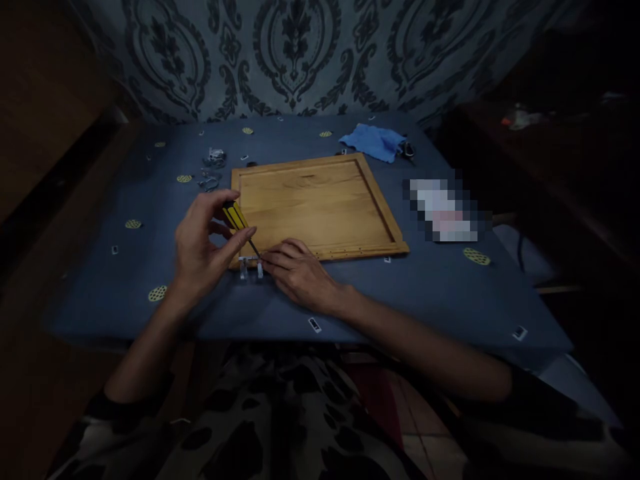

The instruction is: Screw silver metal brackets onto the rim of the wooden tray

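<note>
A framed wooden panel [310, 203] lies flat on the table, its near edge towards me. My left hand [203, 240] grips a screwdriver [235, 216] by its yellow and black handle, which leans to the left. The shaft slants down to a small metal hinge [251, 265] at the panel's near left corner. Beside the shaft tip, my right hand [300, 273] rests on the panel's near edge, fingertips at the hinge. Whether those fingers pinch a screw cannot be made out.
Loose metal pieces [215, 158] lie beyond the panel's left corner. At the back right sits a crumpled blue cloth [374, 141] with a dark object against it. A pixelated pale item [445, 210] lies right of the panel. A patterned curtain [295, 53] hangs behind the table.
</note>
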Motion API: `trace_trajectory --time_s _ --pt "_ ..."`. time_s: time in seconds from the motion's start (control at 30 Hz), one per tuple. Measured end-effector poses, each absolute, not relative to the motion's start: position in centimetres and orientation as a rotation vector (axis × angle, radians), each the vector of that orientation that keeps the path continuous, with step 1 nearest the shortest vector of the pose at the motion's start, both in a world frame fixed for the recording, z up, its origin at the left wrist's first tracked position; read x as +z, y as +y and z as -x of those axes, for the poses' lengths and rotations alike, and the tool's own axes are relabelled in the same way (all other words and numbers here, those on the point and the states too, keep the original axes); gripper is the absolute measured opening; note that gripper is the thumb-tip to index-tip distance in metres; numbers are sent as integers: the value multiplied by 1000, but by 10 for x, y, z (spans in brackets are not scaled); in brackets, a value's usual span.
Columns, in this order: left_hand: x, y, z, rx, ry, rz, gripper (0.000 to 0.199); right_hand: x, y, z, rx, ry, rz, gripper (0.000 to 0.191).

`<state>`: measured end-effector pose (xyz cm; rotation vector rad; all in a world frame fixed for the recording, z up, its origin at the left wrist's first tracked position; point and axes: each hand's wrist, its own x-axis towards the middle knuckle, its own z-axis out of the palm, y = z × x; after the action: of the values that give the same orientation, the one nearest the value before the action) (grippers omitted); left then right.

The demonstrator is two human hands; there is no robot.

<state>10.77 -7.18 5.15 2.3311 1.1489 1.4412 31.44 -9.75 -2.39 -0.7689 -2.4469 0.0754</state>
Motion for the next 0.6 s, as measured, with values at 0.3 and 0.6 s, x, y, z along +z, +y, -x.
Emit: trace_trajectory --time_s 0.3,0.6 --pt "56 -70 -107 1347 1106 -2324 42 -24 -97 -315 66 -2450 758 30" --pt "59 -68 -109 1332 1110 -2300 41 -23 -97 -315 64 -2447 782 31"
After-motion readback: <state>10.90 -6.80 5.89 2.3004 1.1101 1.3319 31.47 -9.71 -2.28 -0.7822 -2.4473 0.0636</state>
